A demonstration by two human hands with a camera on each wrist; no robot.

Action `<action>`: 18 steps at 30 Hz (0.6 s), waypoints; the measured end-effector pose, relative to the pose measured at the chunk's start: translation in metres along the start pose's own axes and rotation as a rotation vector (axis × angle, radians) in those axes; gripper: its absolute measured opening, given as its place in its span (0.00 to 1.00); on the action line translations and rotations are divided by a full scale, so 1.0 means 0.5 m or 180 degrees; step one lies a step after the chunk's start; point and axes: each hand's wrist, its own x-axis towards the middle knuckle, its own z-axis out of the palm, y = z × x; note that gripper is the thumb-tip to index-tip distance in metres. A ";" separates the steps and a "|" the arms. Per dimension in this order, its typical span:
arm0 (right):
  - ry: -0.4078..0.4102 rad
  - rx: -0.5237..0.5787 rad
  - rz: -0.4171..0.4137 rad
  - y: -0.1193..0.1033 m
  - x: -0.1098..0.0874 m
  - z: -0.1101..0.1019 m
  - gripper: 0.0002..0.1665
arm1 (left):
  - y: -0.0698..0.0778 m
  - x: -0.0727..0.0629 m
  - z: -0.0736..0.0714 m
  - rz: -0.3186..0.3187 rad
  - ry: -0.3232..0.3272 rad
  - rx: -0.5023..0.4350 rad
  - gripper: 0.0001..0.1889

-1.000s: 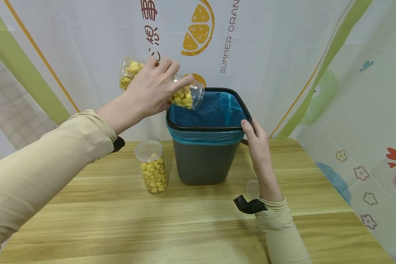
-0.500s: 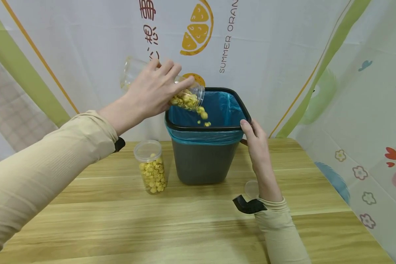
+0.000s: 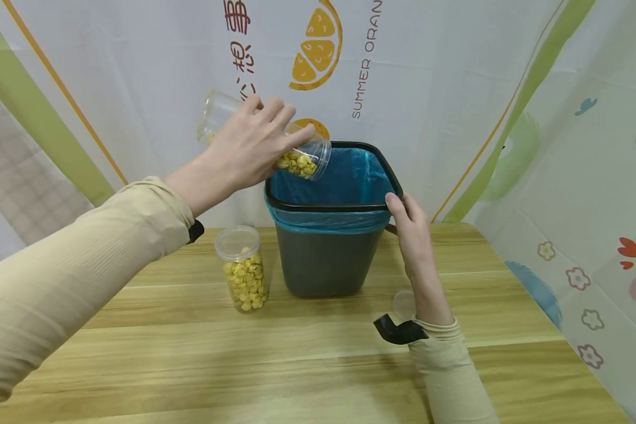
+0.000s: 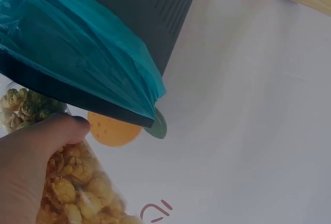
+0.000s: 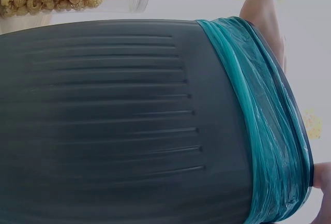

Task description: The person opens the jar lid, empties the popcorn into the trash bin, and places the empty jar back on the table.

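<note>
Here, one jar (image 3: 219, 115) is held tilted, mouth end lower, over the bin (image 3: 325, 262); its middle is gripped by the left hand (image 3: 249, 138). The bin's near right corner is pinched at the rim by the right hand (image 3: 416, 232). Jar judged light, stiff, possibly slippery; best grasped mid-body. Body clear, cylindrical; yellow popcorn (image 3: 299, 164) gathered toward the mouth.

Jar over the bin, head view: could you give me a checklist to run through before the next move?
1. Left hand gripping the jar: ok.
2. Jar tilted, its mouth at the left of the bin opening: ok.
3. Right hand holding the rim: ok.
4. Liner folded over the rim: ok.
5. Jar emptied: not ok, popcorn remains near its mouth.
6. Popcorn at the bin's bottom: cannot tell, it is hidden.
</note>
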 end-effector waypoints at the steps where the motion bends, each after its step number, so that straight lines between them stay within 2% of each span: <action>1: -0.0002 0.0002 0.0005 0.000 0.000 0.000 0.34 | 0.000 0.001 0.000 0.0000 -0.0009 0.0009 0.22; 18: -0.0025 0.0004 0.0020 0.001 0.000 -0.001 0.34 | 0.004 0.010 -0.002 0.0070 -0.0071 0.0148 0.18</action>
